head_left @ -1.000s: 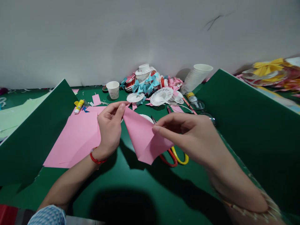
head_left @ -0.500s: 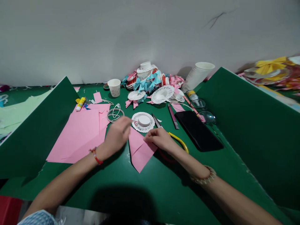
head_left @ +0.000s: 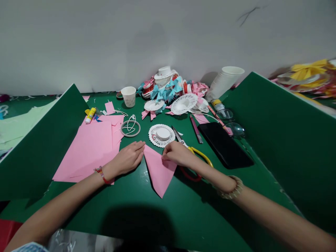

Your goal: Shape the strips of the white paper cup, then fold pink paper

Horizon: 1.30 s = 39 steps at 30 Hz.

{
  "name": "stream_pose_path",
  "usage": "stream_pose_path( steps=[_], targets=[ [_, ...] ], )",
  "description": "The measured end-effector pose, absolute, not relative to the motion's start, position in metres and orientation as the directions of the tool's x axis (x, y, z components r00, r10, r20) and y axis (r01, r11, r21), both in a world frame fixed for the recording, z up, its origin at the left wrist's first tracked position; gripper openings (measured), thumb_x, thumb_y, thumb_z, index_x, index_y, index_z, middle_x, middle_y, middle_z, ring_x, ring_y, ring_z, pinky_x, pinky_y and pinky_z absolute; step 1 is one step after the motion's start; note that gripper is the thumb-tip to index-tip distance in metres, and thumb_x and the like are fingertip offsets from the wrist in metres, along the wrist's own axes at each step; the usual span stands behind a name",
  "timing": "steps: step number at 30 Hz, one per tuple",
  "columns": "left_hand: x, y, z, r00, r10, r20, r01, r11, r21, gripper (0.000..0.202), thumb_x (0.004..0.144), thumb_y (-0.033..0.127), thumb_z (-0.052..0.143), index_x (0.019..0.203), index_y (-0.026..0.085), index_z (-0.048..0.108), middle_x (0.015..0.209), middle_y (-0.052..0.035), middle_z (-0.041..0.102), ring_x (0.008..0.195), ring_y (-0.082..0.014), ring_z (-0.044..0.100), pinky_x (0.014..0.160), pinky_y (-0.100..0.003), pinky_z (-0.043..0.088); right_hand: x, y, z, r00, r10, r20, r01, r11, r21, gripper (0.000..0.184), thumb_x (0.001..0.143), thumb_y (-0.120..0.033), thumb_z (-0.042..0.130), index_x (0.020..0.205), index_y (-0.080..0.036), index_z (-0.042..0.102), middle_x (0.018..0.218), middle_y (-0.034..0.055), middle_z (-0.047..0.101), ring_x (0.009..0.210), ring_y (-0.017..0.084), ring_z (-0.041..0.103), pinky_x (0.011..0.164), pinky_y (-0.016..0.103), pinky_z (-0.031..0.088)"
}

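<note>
Paper, pink and folded [head_left: 160, 171], sits just on the near side of that frilly white disc [head_left: 163, 133] on the green surface [head_left: 131, 196]. Right hand [head_left: 175, 153] has it pinched along the edge facing the disc. Left hand [head_left: 130, 156] has fingertips at its left corner, can't tell if gripping or just pressing. Scissors [head_left: 184, 143] are just right of the disc, black phone [head_left: 225, 145] farther right.

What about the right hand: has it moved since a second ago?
Yes: the right hand moved left in view; the black phone it hid then now lies uncovered to its right.
</note>
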State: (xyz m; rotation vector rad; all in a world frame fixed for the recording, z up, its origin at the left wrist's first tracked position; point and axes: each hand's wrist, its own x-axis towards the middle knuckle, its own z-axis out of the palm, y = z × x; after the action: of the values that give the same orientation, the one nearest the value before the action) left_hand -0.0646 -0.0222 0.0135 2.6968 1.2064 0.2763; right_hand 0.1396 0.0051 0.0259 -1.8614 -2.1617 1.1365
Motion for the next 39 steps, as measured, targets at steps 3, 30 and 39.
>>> stream_pose_path(
  steps=[3,30,39],
  targets=[
    [-0.072,-0.022,0.009,0.703,0.711,0.011,0.705,-0.698,0.13,0.049,0.091,0.031,0.032,0.127,0.0,0.041,0.137,-0.0237,0.038,0.131,-0.0287,0.033,0.108,-0.045,0.028,0.14,0.006,0.026,-0.258,0.876,-0.408,0.834,-0.011,-0.551,0.01,0.058,-0.014,0.055,0.055,-0.015,0.065,0.054,0.0036,0.061,0.056,0.014,0.054,0.048,0.022,0.033],
    [-0.098,-0.019,0.025,0.85,0.482,-0.213,0.522,-0.827,0.207,0.048,0.09,0.043,0.034,0.136,0.03,0.032,0.15,-0.0113,0.01,0.138,-0.033,0.009,0.107,-0.056,0.011,0.144,0.008,0.02,-0.283,0.869,-0.407,0.815,-0.006,-0.58,0.009,0.058,-0.013,0.057,0.053,-0.015,0.065,0.053,0.0022,0.061,0.057,0.014,0.055,0.047,0.022,0.033],
    [-0.092,-0.03,0.031,0.909,0.372,-0.186,0.412,-0.866,0.282,0.05,0.091,0.039,0.034,0.137,0.02,0.03,0.143,-0.0152,0.033,0.136,-0.0252,0.022,0.11,-0.051,0.012,0.144,0.008,0.021,-0.288,0.862,-0.418,0.809,-0.015,-0.587,0.01,0.058,-0.012,0.057,0.055,-0.014,0.066,0.056,0.0034,0.063,0.059,0.015,0.057,0.048,0.022,0.034]
  ],
)
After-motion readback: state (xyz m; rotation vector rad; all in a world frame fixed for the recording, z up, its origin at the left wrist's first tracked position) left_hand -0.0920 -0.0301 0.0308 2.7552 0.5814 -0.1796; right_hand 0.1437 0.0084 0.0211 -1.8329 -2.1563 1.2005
